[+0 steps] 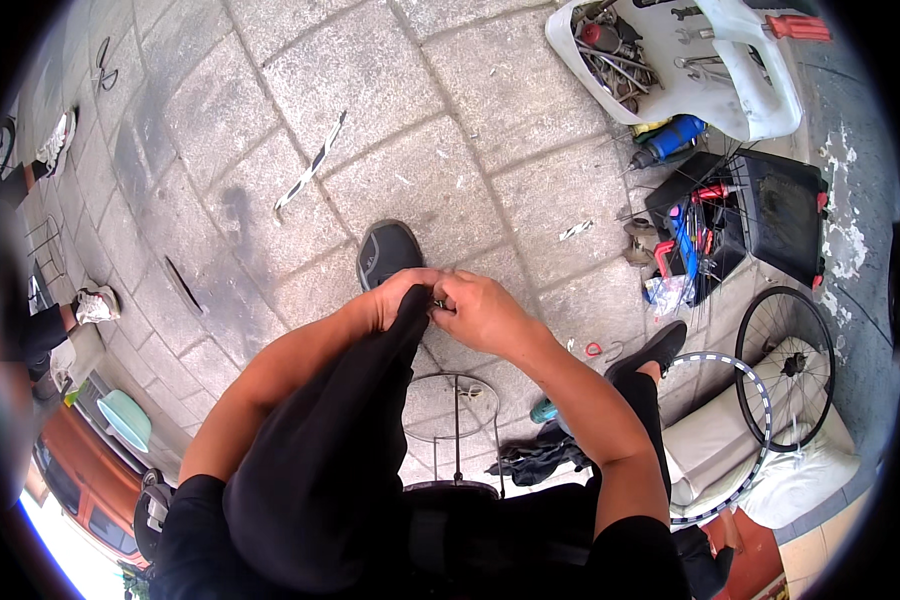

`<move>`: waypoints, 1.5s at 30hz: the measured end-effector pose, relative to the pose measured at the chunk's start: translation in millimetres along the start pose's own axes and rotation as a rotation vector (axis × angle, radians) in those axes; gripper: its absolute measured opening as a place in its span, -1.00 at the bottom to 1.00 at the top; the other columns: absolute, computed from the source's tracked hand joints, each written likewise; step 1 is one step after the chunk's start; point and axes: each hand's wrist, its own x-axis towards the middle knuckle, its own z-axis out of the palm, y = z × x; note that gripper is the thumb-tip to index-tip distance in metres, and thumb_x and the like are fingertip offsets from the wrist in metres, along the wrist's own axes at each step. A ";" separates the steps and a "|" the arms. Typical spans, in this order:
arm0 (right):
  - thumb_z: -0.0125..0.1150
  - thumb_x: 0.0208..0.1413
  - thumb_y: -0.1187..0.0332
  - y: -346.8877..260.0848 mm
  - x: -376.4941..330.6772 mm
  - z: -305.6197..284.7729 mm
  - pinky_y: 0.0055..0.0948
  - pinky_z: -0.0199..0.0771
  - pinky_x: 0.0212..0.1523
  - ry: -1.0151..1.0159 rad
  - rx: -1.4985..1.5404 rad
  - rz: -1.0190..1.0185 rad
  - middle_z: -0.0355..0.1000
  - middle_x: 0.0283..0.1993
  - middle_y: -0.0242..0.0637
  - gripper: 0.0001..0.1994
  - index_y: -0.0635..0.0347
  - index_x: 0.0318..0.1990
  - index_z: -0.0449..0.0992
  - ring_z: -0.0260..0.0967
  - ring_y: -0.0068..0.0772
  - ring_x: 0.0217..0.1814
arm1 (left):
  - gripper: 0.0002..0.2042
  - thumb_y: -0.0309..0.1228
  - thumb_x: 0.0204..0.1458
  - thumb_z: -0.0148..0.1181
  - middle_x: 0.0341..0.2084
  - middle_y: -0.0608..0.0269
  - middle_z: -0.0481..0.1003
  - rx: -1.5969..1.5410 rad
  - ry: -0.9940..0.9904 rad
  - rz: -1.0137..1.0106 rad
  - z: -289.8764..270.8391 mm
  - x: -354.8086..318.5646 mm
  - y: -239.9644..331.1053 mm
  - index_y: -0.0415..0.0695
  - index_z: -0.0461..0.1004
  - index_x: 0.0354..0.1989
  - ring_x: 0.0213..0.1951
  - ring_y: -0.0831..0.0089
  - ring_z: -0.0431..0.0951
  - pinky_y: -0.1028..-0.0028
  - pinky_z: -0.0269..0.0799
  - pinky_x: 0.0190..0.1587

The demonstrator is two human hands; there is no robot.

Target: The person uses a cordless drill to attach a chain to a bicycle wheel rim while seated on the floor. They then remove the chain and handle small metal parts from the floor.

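My left hand [400, 293] and my right hand [478, 312] meet in front of my raised knee, over the stone paving. The fingers of both are closed and pressed together. A small metallic bit shows at the right fingertips, too small to name, and the left fingertips are partly hidden. Between my forearms rises a black trouser leg [340, 430], its narrow upper end close against both hands. Just beyond the left hand, a dark grey shoe [388, 250] stands on the paving.
An open black toolbox [785, 215] and a white plastic bin [580, 70] of tools stand at the right. A spoked wheel [820, 400] leans near a bare rim [767, 400]. Below me is a metal-framed stool [457, 410]. Other people's shoes [97, 305] show at the left.
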 end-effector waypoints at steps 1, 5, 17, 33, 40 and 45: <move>0.43 0.08 0.26 2.0 2.2 -3.8 -0.30 0.57 -0.23 -0.014 0.011 -0.005 0.59 -0.38 -0.11 -0.72 0.31 -0.21 0.61 0.60 -0.21 -0.31 | -0.78 -0.49 0.23 0.16 -0.15 0.14 0.56 -0.245 0.053 -0.131 1.6 0.4 -4.3 -0.24 0.52 0.01 -0.10 0.32 0.60 0.34 0.57 -0.04; 0.39 0.14 0.21 16.9 58.1 -37.1 -0.21 0.58 -0.19 0.249 0.152 0.278 0.62 -0.33 -0.03 -0.67 0.34 -0.13 0.63 0.62 -0.09 -0.27 | -0.68 -0.21 0.39 0.03 -0.17 0.05 0.56 -0.970 0.182 -0.531 12.2 10.4 5.1 -0.28 0.50 -0.04 -0.09 0.14 0.62 0.26 0.58 -0.05; 0.22 0.14 0.43 54.2 171.9 -64.4 -0.02 0.58 0.10 0.404 -0.216 0.409 0.55 -0.04 0.26 -0.72 0.43 -0.05 0.57 0.57 0.26 0.03 | -0.69 -0.23 0.41 0.02 -0.22 0.01 0.54 -0.901 0.275 -0.590 9.5 10.0 13.9 -0.28 0.49 -0.12 -0.14 0.09 0.60 0.20 0.60 -0.11; 0.27 0.01 0.31 65.7 184.4 -105.4 -0.06 0.58 0.06 0.580 -0.197 0.334 0.61 -0.10 0.11 -0.70 0.24 -0.11 0.64 0.59 0.16 -0.03 | -0.67 -0.18 0.40 0.05 -0.19 -0.01 0.57 -0.963 0.141 -0.550 5.2 11.0 8.4 -0.27 0.50 -0.11 -0.09 0.03 0.63 0.19 0.58 -0.09; 0.27 0.04 0.33 52.4 220.1 -137.0 -0.08 0.59 0.06 0.671 -0.126 0.364 0.62 -0.15 0.14 -0.77 0.26 -0.21 0.69 0.60 0.18 -0.03 | -0.66 -0.17 0.39 0.06 -0.21 0.04 0.57 -0.900 0.146 -0.594 7.4 9.7 17.7 -0.27 0.50 -0.10 -0.10 0.10 0.65 0.21 0.58 -0.10; 0.23 0.07 0.37 47.9 248.7 -138.7 -0.08 0.58 0.12 0.654 -0.145 0.466 0.60 -0.06 0.20 -0.74 0.30 -0.14 0.69 0.58 0.22 0.06 | -0.67 -0.18 0.39 0.06 -0.21 0.03 0.57 -0.861 0.156 -0.591 9.9 13.4 19.0 -0.27 0.51 -0.09 -0.11 0.07 0.65 0.20 0.58 -0.11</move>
